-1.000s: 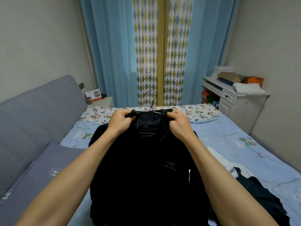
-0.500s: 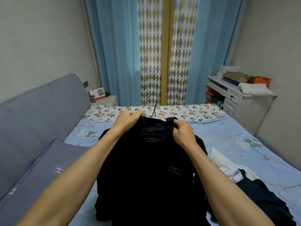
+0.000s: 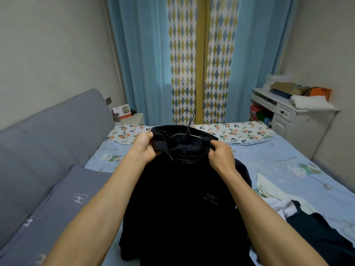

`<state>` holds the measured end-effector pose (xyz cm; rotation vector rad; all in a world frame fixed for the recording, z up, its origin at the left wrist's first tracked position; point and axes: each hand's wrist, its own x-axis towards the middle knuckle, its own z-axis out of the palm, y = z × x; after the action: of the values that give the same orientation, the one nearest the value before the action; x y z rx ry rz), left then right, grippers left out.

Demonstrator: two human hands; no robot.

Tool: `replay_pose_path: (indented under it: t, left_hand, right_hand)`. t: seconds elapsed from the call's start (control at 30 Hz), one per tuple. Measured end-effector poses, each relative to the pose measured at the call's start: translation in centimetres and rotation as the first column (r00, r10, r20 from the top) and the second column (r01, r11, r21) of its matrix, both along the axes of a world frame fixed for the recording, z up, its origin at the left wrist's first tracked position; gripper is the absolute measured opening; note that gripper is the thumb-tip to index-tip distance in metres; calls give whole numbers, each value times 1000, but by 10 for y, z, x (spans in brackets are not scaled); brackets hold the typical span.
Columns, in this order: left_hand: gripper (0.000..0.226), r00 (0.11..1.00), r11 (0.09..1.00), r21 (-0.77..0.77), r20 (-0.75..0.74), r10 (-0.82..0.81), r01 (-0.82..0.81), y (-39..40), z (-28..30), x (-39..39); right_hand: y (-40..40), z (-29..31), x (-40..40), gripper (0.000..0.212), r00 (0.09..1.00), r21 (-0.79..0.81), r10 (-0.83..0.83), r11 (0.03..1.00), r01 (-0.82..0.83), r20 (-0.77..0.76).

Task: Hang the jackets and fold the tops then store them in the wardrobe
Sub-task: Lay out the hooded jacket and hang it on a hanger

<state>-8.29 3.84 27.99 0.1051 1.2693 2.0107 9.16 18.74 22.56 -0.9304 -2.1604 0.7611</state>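
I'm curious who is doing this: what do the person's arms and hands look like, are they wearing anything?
Both forearms are bare, with no sleeves in view. The left hand and right hand wear no gloves, and no rings, watch or bracelet show.

Blue curtains (image 3: 134,60) (diamond-patterned panels between) hang behind the bed (image 3: 284,160), grey headboard (image 3: 48,131) left, white cabinet (image 3: 299,125) right
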Motion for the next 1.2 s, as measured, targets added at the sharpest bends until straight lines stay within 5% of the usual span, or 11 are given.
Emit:
replay_pose_path:
  t: [0.13, 0.2, 0.27, 0.37, 0.47, 0.57, 0.7, 0.9, 1.0, 1.13, 1.2]
  left_hand:
    - [22, 995, 994, -40, 18, 100, -100, 4, -22, 1]
    - [18, 944, 939, -292, -318, 86, -184, 2, -38, -7]
    - [8, 724, 773, -512, -682, -102, -374, -6, -50, -11]
    - [40, 446, 745, -481, -852, -274, -462, -22, -54, -22]
    - [52, 146, 723, -575, -811, -567, -383, -32, -50, -40]
    - [29, -5, 708, -616, -753, -658, -345, -35, -39, -48]
    - [20, -31, 827, -406, -892, -452, -389, -31, -22, -43]
    - [14, 41, 848, -214, -974, -223, -485, -35, 5, -58]
    - [14, 82, 847, -181, -983, -161, -499, -33, 13, -59]
    - [12, 101, 848, -152, -988, -117, -507, -40, 8, -59]
    - [12, 95, 852, -139, -990, -106, -505, -40, 7, -56]
  right_hand:
    - [-4, -4, -2, 11, 1000, 5, -14, 1000, 14, 9]
    - [-4, -5, -3, 11, 1000, -9, -25, 1000, 25, -3]
    - [-5, -8, -4, 12, 1000, -27, -13, 1000, 13, -18]
    - [-8, -10, -5, 11, 1000, -47, 4, 999, -5, -24]
    - [-9, -7, -5, 13, 999, -50, 23, 998, -25, -40]
    - [-13, 0, -12, 17, 994, -59, 87, 994, -91, -67]
    - [-16, 27, -25, 19, 980, -74, 127, 988, -139, -156]
    - [-16, 71, -34, 29, 948, 10, 71, 997, -72, -310]
    - [-20, 80, -38, 28, 975, 55, 154, 988, -147, -161]
    - [-12, 63, -30, 70, 966, 7, 199, 979, -203, 163]
    - [-4, 52, -29, 65, 943, 110, 185, 969, -222, 277]
